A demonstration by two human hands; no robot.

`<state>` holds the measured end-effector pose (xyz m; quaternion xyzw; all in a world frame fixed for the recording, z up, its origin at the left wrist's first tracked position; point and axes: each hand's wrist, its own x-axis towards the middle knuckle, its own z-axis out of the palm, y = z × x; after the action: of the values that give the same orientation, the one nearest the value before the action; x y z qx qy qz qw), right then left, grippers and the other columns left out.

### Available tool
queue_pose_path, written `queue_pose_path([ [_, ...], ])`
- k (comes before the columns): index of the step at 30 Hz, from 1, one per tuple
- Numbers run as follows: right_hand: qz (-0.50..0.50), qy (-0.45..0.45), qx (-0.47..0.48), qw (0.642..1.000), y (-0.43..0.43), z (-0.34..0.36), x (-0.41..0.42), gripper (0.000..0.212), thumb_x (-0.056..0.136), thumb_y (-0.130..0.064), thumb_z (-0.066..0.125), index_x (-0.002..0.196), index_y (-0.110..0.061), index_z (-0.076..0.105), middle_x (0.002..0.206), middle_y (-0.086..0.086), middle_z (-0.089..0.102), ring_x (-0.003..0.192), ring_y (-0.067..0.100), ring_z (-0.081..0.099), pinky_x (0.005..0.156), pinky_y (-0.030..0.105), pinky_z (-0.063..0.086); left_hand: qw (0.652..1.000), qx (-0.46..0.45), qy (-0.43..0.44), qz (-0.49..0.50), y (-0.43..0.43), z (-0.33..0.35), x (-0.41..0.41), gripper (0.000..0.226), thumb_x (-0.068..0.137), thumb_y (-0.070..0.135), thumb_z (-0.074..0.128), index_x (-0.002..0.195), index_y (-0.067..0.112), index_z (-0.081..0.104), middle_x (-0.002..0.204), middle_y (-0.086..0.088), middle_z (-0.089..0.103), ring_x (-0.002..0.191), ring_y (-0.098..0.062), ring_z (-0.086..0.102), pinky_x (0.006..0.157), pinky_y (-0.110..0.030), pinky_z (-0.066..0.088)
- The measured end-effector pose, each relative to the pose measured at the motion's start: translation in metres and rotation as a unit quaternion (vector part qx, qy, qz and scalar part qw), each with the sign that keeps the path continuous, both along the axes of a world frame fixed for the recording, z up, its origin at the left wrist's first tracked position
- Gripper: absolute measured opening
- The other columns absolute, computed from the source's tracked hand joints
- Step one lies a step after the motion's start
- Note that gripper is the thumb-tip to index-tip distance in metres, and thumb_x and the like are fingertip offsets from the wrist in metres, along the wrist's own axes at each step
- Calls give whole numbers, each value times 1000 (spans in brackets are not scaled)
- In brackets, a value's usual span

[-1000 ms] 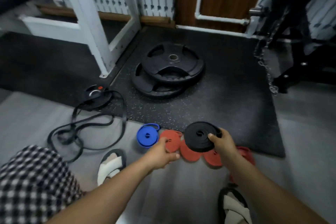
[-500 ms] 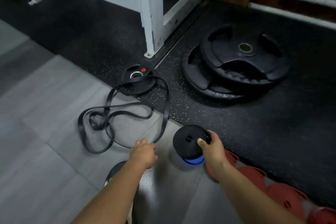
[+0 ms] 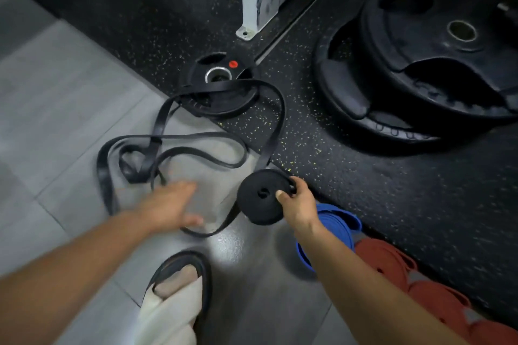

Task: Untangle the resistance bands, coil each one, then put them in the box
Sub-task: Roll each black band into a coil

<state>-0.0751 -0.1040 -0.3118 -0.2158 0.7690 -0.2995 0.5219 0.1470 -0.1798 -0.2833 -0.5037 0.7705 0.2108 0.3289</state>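
**Partly done: several bands coiled, one black band loose, none boxed**

Evidently, coiling was well advanced. The right hand (image 3: 297,206) gripped a black coiled band (image 3: 262,197) at centre frame. A blue coil (image 3: 333,228) and red coils (image 3: 420,288) lay on the floor at lower right. The loose black band (image 3: 173,145) sprawled at centre left, draped over a small weight plate (image 3: 221,84). The left hand (image 3: 171,204), blurred, fingers spread and empty, hovered over it. No box was in view; boxing remained outstanding.
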Motion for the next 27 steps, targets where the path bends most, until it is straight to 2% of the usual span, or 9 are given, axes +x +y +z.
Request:
queue_pose_path([
  [4, 56, 42, 29, 997, -2, -5, -7, 54, 93, -16, 53, 141, -10, 30, 138, 12, 43, 123, 28, 47, 101, 36, 41, 997, -24, 48, -57, 49, -29, -27, 34, 95, 30, 45, 125, 15, 39, 132, -5, 49, 120, -23, 47, 95, -32, 37],
  [8, 165, 145, 96, 971, -13, -4, -6, 43, 94, -24, 49, 129, -2, 37, 134, 16, 45, 119, 32, 48, 90, 35, 40, 986, -102, 74, 110, -3, -17, -4, 22, 97, 27, 41, 113, 16, 51, 120, -11, 57, 108, -30, 55, 80, -34, 41],
  [13, 408, 426, 150, 794, -18, -3, 1, 39, 100, -29, 30, 127, -2, 40, 127, 11, 54, 116, 26, 53, 101, 37, 33, 923, -263, 123, 252, -65, 17, 34, 25, 95, 20, 45, 108, 1, 54, 112, -28, 56, 102, -42, 54, 83, -44, 42],
  [15, 440, 468, 151, 751, -20, -4, 4, 41, 101, -26, 25, 130, -1, 39, 127, 11, 51, 116, 26, 51, 100, 37, 33, 915, -221, 154, 299, -66, 17, 37, 26, 94, 20, 49, 108, -2, 53, 102, -28, 60, 94, -41, 58, 79, -42, 44],
  [17, 470, 488, 143, 722, -20, -6, 6, 42, 99, -22, 22, 132, 1, 36, 128, 13, 49, 116, 27, 49, 100, 38, 33, 906, -98, 216, 351, -44, 9, 21, 28, 90, 19, 58, 107, -4, 53, 79, -17, 62, 68, -29, 61, 63, -32, 48],
  [20, 517, 515, 130, 671, -19, -7, 4, 44, 99, -24, 21, 132, 1, 37, 127, 13, 51, 114, 27, 51, 101, 41, 31, 825, 94, 305, 466, 5, -13, -31, 29, 83, 6, 66, 104, 2, 47, 70, -8, 57, 42, -5, 55, 42, -14, 43],
  [23, 569, 533, 121, 615, -22, -8, -4, 37, 97, -23, 32, 125, -5, 48, 121, 11, 55, 108, 28, 52, 96, 45, 32, 774, 63, 326, 539, 34, -49, -68, 32, 81, 9, 68, 105, 4, 47, 91, -16, 60, 61, -24, 62, 59, -31, 54],
  [25, 588, 532, 130, 595, -26, -9, -13, 34, 95, -21, 38, 123, -10, 52, 121, 11, 57, 110, 30, 52, 96, 46, 32, 742, 13, 313, 593, 34, -64, -75, 24, 85, 10, 64, 101, 3, 48, 90, -17, 60, 55, -26, 56, 61, -37, 52],
  [27, 587, 523, 137, 603, -30, -10, -21, 34, 97, -20, 33, 123, -12, 53, 121, 8, 59, 111, 30, 54, 95, 42, 34, 725, 7, 317, 611, 31, -72, -75, 18, 87, 8, 61, 100, 2, 50, 81, -17, 58, 48, -24, 49, 58, -36, 47],
])
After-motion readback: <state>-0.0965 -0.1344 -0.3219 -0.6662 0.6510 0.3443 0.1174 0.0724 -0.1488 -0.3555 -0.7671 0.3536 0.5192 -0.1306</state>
